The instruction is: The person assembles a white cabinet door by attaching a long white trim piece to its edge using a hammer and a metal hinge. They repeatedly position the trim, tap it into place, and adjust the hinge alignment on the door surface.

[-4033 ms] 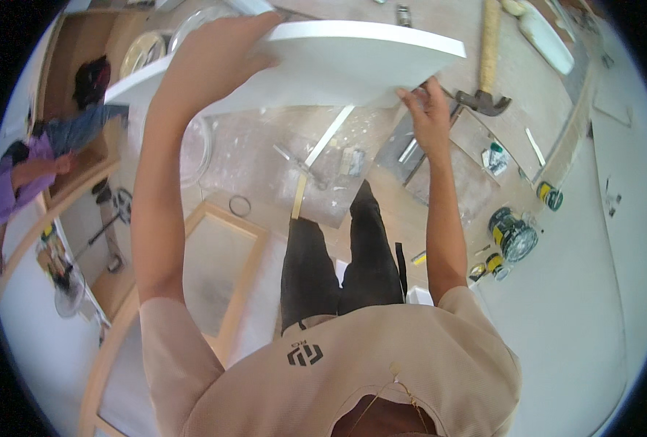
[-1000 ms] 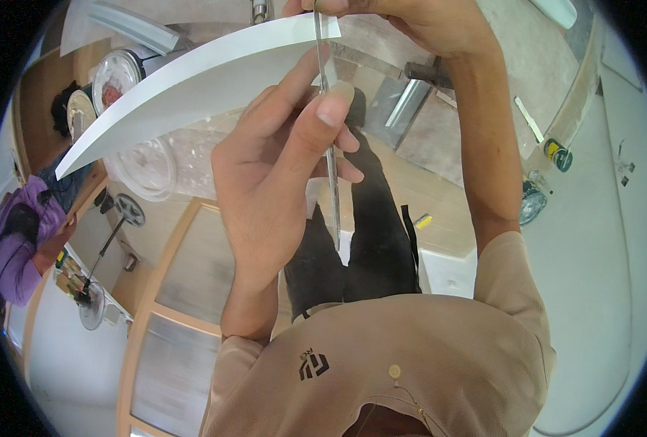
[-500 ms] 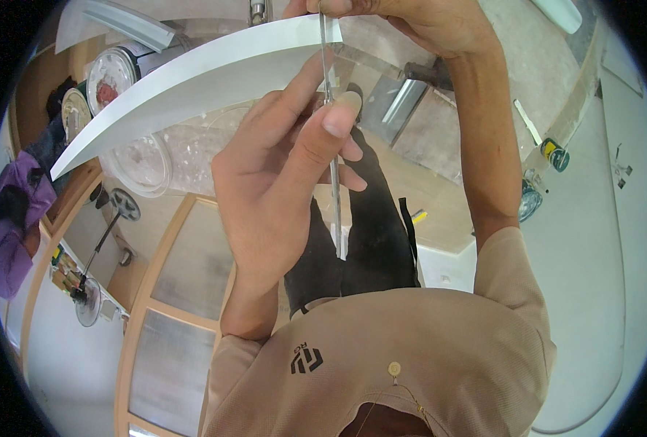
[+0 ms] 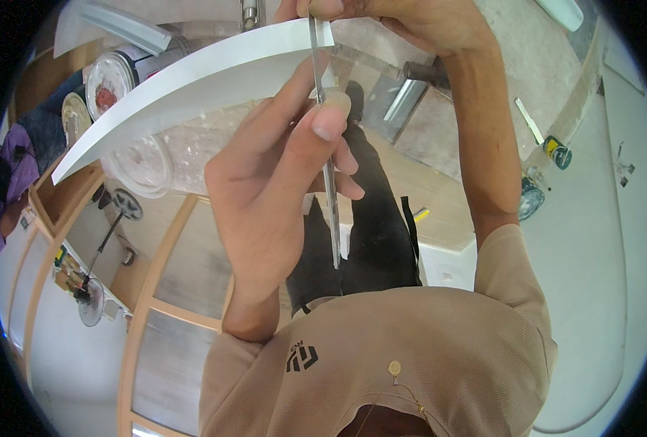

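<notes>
The left hand (image 4: 261,164) and right hand (image 4: 425,22) pinch a slender, shiny rod (image 4: 330,191) beside a smooth white panel (image 4: 192,84).

Left fingers (image 4: 295,89) pinch, thumb (image 4: 322,127) uppermost, while the right wrist (image 4: 460,45) bends inward beyond.

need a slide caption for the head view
Left hand pinches a thin metal piece, right hand at its upper end, near a white panel.

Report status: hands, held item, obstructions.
Left hand pinching thin metal piece. Right hand at its upper end, partly out of view. White panel behind.
</notes>
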Action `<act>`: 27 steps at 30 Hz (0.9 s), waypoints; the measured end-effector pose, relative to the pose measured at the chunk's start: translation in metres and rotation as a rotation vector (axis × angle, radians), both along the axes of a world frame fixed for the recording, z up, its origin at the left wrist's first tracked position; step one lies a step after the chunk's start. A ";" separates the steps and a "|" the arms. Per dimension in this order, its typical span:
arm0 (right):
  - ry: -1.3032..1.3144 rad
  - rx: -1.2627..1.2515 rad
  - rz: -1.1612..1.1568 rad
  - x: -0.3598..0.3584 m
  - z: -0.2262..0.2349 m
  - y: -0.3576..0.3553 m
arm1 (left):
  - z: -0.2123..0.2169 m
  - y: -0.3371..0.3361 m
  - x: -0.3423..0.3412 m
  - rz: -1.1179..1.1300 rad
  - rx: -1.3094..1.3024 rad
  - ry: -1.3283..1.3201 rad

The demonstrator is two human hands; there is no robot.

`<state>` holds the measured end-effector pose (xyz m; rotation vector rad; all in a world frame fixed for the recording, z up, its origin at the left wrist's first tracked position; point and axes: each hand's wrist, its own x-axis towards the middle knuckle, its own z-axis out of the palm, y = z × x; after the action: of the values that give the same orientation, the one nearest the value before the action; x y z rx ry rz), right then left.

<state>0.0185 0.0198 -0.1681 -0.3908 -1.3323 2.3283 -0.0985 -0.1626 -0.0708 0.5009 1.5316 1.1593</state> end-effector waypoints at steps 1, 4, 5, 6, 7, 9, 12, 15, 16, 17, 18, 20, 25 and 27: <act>-0.028 0.004 0.004 0.000 0.002 0.000 | 0.002 0.000 0.000 -0.001 -0.011 -0.007; 0.046 0.034 0.040 -0.002 -0.009 0.002 | 0.007 0.000 -0.001 -0.004 -0.053 -0.031; -0.004 0.023 0.013 0.002 -0.002 0.002 | 0.008 0.002 -0.002 -0.012 -0.078 -0.044; -0.050 0.009 -0.015 0.008 0.013 -0.001 | 0.011 0.005 -0.002 -0.021 -0.104 -0.054; -0.096 -0.007 -0.044 0.014 0.021 -0.001 | 0.013 0.007 0.000 -0.021 -0.114 -0.047; -0.075 -0.015 0.017 0.010 0.008 -0.001 | 0.014 0.006 0.002 0.012 -0.148 -0.017; 0.167 -0.044 0.024 0.003 -0.021 -0.005 | 0.018 0.006 0.001 0.017 -0.180 -0.029; 0.384 0.021 -0.039 -0.016 -0.041 -0.009 | 0.020 0.004 0.001 0.032 -0.217 -0.017; 0.301 0.005 -0.028 -0.009 -0.035 -0.013 | 0.021 0.003 0.001 0.048 -0.233 -0.023; 0.220 -0.012 -0.025 -0.005 -0.026 -0.015 | 0.024 0.004 0.001 0.056 -0.249 -0.025; 0.251 -0.145 -0.033 -0.007 -0.027 -0.018 | 0.027 0.005 -0.003 0.016 -0.282 -0.030; 0.249 -0.203 0.012 -0.007 -0.029 -0.017 | 0.027 0.000 -0.008 -0.018 -0.293 -0.032; 0.376 -0.333 0.063 -0.018 -0.040 -0.019 | 0.034 -0.002 -0.017 0.013 -0.313 -0.147; 0.412 -0.304 0.017 -0.021 -0.045 -0.022 | 0.036 0.002 -0.016 0.045 -0.323 -0.201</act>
<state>-0.0029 -0.0023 -0.2132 0.0177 -0.7946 2.4567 -0.1148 -0.1606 -0.0348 0.1299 1.5216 0.9406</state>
